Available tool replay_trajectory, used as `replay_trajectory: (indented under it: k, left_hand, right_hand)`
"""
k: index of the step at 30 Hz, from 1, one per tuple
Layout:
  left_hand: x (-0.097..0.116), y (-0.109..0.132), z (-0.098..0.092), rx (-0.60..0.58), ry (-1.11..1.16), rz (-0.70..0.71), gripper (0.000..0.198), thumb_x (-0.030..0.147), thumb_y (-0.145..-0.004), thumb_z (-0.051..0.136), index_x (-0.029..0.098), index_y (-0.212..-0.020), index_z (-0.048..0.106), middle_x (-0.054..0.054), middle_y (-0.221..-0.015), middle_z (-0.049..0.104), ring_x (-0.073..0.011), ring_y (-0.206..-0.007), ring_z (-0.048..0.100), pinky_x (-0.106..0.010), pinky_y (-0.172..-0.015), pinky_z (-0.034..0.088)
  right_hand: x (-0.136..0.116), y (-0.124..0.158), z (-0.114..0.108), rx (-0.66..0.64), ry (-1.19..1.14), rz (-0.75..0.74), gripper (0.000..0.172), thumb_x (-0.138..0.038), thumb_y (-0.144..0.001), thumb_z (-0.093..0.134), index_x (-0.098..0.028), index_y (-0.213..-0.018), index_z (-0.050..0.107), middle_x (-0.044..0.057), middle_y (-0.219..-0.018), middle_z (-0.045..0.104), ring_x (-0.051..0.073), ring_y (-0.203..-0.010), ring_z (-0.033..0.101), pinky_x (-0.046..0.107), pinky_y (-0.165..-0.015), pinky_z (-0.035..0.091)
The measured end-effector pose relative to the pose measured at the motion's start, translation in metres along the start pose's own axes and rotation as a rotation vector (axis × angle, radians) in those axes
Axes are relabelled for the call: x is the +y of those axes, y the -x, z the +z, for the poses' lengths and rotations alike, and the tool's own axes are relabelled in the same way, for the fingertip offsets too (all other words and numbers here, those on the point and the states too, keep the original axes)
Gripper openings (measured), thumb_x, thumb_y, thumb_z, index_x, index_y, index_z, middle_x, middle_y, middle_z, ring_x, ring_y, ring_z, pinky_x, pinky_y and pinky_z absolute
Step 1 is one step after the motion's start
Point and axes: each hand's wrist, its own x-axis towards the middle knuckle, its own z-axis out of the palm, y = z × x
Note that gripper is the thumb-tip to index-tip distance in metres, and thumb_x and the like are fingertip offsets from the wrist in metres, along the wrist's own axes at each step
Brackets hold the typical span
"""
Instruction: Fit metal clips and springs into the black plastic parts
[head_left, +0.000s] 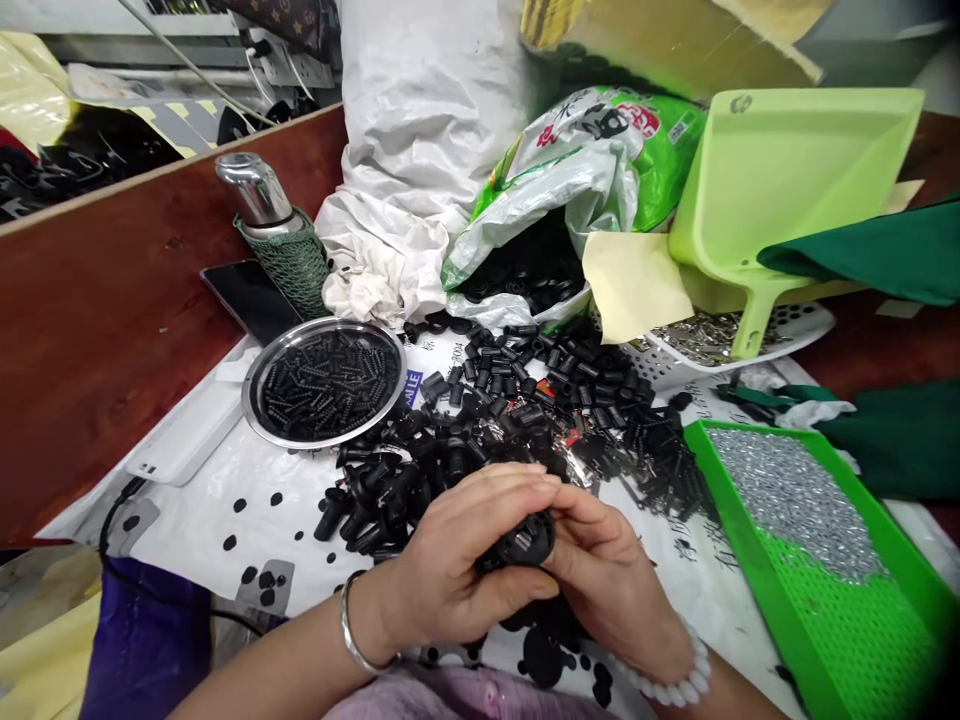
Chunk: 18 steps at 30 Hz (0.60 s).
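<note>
Between my two hands, close to my body, is a black round plastic part (527, 541) with slots and metal bits in its end face. My left hand (469, 555) wraps round it, thumb below and fingers over the top. From the other side, my right hand (607, 560) closes on it with bent fingers, its fingertips meeting those of the left. Just beyond the hands lies a pile of black plastic parts (379, 490), short black ribbed sleeves (592, 385) and small metal pieces (577, 460).
At the left stands a steel dish (251, 415) of black ribbed pieces, with a white power bank (184, 440) beside it. A green tray (731, 540) of small silvery pieces is at the right. Behind are an open bag (600, 185), a light green dustpan (802, 170) and a flask (259, 190).
</note>
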Motion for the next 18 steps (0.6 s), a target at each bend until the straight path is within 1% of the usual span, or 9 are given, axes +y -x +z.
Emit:
replay_trajectory:
  k: [5, 8, 10, 12, 14, 16, 18]
  left_hand:
    - [-0.002, 0.004, 0.002, 0.034, 0.058, -0.018, 0.047, 0.031, -0.083, 0.059, 0.015, -0.125, 0.046, -0.013, -0.113, 0.061, -0.0238, -0.112, 0.053, -0.041, -0.099, 0.042]
    - [-0.003, 0.008, 0.006, 0.069, 0.093, -0.084, 0.046, 0.03, -0.08, 0.062, 0.015, -0.121, 0.048, -0.012, -0.114, 0.061, -0.0241, -0.112, 0.053, -0.041, -0.099, 0.042]
    - [-0.003, 0.009, 0.008, 0.117, 0.066, -0.123, 0.048, 0.03, -0.077, 0.066, 0.016, -0.119, 0.049, -0.012, -0.113, 0.062, -0.0238, -0.11, 0.054, -0.041, -0.1, 0.041]
    - [-0.002, 0.009, 0.009, 0.146, 0.013, -0.131, 0.048, 0.03, -0.074, 0.068, 0.017, -0.117, 0.05, -0.011, -0.108, 0.064, -0.0234, -0.107, 0.056, -0.041, -0.1, 0.041]
    - [0.0, 0.008, 0.007, 0.124, -0.033, -0.117, 0.049, 0.033, -0.075, 0.067, 0.016, -0.118, 0.05, -0.011, -0.107, 0.065, -0.0234, -0.106, 0.057, -0.04, -0.099, 0.041]
    - [0.003, 0.006, 0.004, 0.064, -0.056, -0.096, 0.05, 0.036, -0.079, 0.061, 0.015, -0.122, 0.048, -0.012, -0.111, 0.063, -0.0238, -0.109, 0.055, -0.04, -0.1, 0.04]
    - [0.005, 0.006, 0.001, -0.009, -0.075, -0.082, 0.051, 0.037, -0.082, 0.056, 0.013, -0.126, 0.044, -0.014, -0.116, 0.06, -0.0237, -0.112, 0.053, -0.04, -0.101, 0.038]
  right_hand:
    - [0.003, 0.004, -0.003, -0.041, 0.176, -0.078, 0.026, -0.024, -0.077, 0.068, -0.029, -0.102, 0.065, 0.0, -0.089, 0.07, 0.011, -0.076, 0.063, 0.02, -0.071, 0.051]
    - [0.001, 0.006, -0.004, -0.038, 0.412, -0.15, 0.024, -0.023, -0.082, 0.061, -0.027, -0.106, 0.063, 0.001, -0.094, 0.069, 0.013, -0.08, 0.064, 0.023, -0.074, 0.052]
    - [-0.001, 0.007, -0.005, -0.028, 0.59, -0.236, 0.025, -0.021, -0.085, 0.056, -0.025, -0.109, 0.062, 0.003, -0.1, 0.068, 0.015, -0.084, 0.064, 0.024, -0.077, 0.051]
    - [-0.004, 0.007, -0.004, -0.049, 0.704, -0.305, 0.027, -0.021, -0.086, 0.053, -0.025, -0.111, 0.06, 0.004, -0.103, 0.067, 0.015, -0.085, 0.063, 0.023, -0.077, 0.051]
    - [-0.007, 0.007, -0.003, -0.101, 0.76, -0.335, 0.026, -0.02, -0.087, 0.051, -0.024, -0.111, 0.059, 0.003, -0.095, 0.068, 0.014, -0.08, 0.063, 0.022, -0.074, 0.051]
    - [-0.008, 0.007, -0.001, -0.148, 0.786, -0.337, 0.023, -0.02, -0.087, 0.049, -0.023, -0.107, 0.06, 0.001, -0.085, 0.067, 0.013, -0.072, 0.061, 0.02, -0.068, 0.05]
    - [-0.008, 0.008, -0.001, -0.161, 0.788, -0.329, 0.02, -0.021, -0.087, 0.05, -0.022, -0.103, 0.061, 0.001, -0.078, 0.065, 0.013, -0.067, 0.06, 0.02, -0.064, 0.05]
